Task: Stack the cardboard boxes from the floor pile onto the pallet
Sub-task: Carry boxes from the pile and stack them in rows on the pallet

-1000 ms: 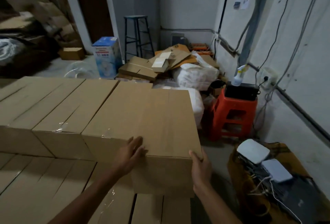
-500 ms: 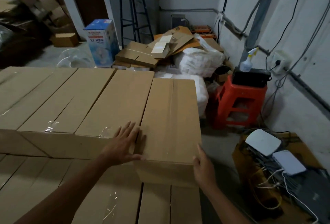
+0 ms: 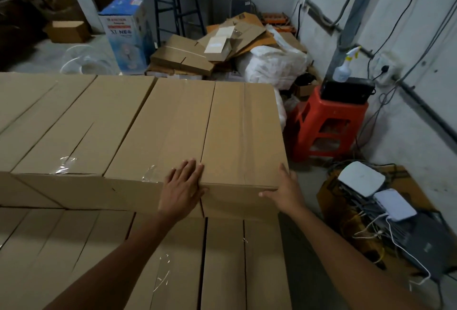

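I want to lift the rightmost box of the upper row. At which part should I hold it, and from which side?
Probably by its near end and free right side, coming from the front right. The rightmost box lies flat and long, its left side tight against the neighbouring box, so no fingers fit there.

Two hands at 6 o'clock: left hand [image 3: 181, 192], right hand [image 3: 288, 192]. At least four upper-tier cardboard boxes [image 3: 242, 131]. One red stool [image 3: 324, 124] at 3 o'clock. One spray bottle [image 3: 343, 69] at 2 o'clock. Two white devices [image 3: 361, 177] at 4 o'clock. One printed carton [image 3: 126, 37] at 11 o'clock.
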The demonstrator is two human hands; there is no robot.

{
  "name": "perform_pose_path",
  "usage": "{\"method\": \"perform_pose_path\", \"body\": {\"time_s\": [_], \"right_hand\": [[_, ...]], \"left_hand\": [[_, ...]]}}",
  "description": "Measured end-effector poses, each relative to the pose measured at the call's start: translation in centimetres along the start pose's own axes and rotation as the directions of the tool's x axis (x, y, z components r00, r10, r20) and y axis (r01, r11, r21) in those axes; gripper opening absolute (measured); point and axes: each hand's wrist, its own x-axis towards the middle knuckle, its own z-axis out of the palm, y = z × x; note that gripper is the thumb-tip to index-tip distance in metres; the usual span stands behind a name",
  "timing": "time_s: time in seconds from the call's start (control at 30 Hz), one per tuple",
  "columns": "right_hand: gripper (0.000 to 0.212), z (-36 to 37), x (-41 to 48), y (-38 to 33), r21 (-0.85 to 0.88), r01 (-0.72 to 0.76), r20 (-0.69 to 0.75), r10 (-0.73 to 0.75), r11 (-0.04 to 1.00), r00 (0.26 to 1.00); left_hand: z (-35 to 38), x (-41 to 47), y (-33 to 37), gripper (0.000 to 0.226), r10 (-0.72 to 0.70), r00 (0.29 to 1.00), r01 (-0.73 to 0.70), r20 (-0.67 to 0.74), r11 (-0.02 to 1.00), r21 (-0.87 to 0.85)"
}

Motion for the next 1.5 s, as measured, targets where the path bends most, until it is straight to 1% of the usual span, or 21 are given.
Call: {"method": "perform_pose_path", "body": {"time_s": [0.13, 0.2, 0.43, 0.63, 0.83, 0.9, 0.97, 1.2, 1.4, 1.5], "right_hand": [[0.118, 0.0, 0.6, -1.0, -0.2, 0.042, 0.046, -0.033, 0.979, 0.998], [0.12, 0.1, 0.4, -1.1, -0.27, 0.065, 0.052, -0.053, 0.961, 0.997], [0.112, 0.0, 1.2, -0.9, -0.326, 0.089, 0.044, -0.079, 0.941, 0.996], [0.11, -0.2, 1.5, -1.0, -0.333, 0.078, 0.056, -0.063, 0.94, 0.996], [0.124, -0.1, 2.2, -1.4, -0.221, -0.011, 0.068, 0.027, 0.975, 0.997], [0.127, 0.1, 2.5, -1.2, -0.212, -0.013, 0.062, 0.026, 0.977, 0.998], [0.128, 0.3, 2.9, -1.0, -0.206, -0.01, 0.054, 0.022, 0.978, 0.998], [0.128, 0.4, 3.7, -0.7, -0.196, 0.004, 0.043, 0.005, 0.981, 0.999], [0.123, 0.5, 3.0, -0.2, -0.192, 0.027, 0.042, -0.019, 0.981, 0.999], [0.121, 0.6, 2.8, -0.3, -0.189, 0.031, 0.049, -0.022, 0.982, 0.999]], "left_hand": [[0.6, 0.1, -0.5, 0.07, -0.002, 1.0, 0.002, -0.028, 1.0, -0.01], [0.8, 0.2, -0.6, 0.068, -0.001, 1.0, 0.001, -0.029, 1.0, -0.007], [1.1, 0.6, -1.0, 0.066, -0.01, 0.999, 0.01, -0.04, 1.0, 0.002], [0.9, 0.9, -1.0, 0.065, -0.012, 0.999, 0.013, -0.031, 1.0, 0.028], [0.6, 1.4, -1.5, 0.066, 0.035, 0.999, -0.035, -0.01, 0.999, 0.013], [0.4, 1.7, -1.6, 0.076, 0.048, 0.999, -0.048, 0.025, 0.999, 0.006], [0.1, 2.1, -1.7, 0.08, 0.056, 0.997, -0.057, 0.047, 0.998, 0.012], [0.0, 2.5, -1.2, 0.078, 0.034, 0.998, -0.036, 0.059, 0.999, 0.019], [0.0, 2.5, -1.7, 0.073, 0.03, 0.998, -0.026, 0.062, 0.998, -0.065], [-0.1, 2.6, -1.8, 0.072, 0.039, 0.996, -0.033, 0.077, 0.997, -0.072]]}}
